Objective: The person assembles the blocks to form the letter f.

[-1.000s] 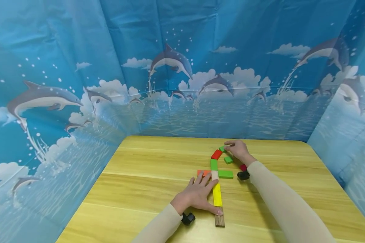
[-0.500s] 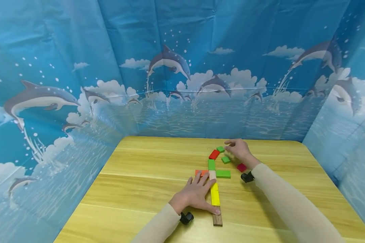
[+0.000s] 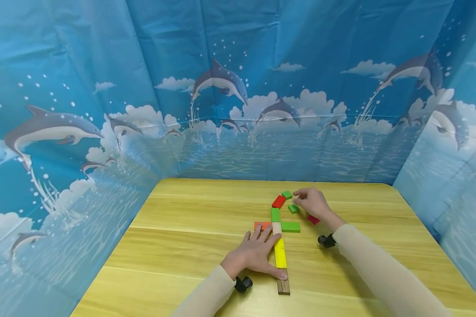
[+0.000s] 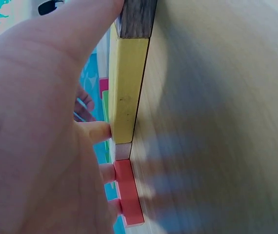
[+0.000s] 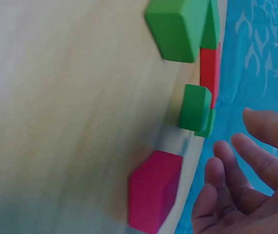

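Note:
My left hand (image 3: 254, 255) lies spread over a line of blocks. Its thumb touches the brown block (image 3: 283, 286), and other fingertips touch the yellow block (image 4: 130, 92) and the orange-red block (image 4: 129, 192). My right hand (image 3: 312, 203) hovers with loosely bent fingers and nothing in them. Left of its fingertips lie a far green block (image 3: 287, 194) and a loose green block (image 3: 293, 209). A crimson block (image 5: 154, 192) lies below this hand, partly hidden by it in the head view. A red block (image 3: 279, 201) touches the far green one's corner.
A pale block (image 3: 277, 228) joins the orange-red piece, a long green block (image 3: 291, 227) and an upper green block (image 3: 275, 215). All lie flat on the wooden table (image 3: 174, 237). A blue dolphin-print curtain (image 3: 238, 149) stands behind the table's back edge.
My right hand has drawn away from the far green block, which stays on the table, and moved slightly nearer. My left hand keeps its place on the blocks. The head view has shifted slightly.

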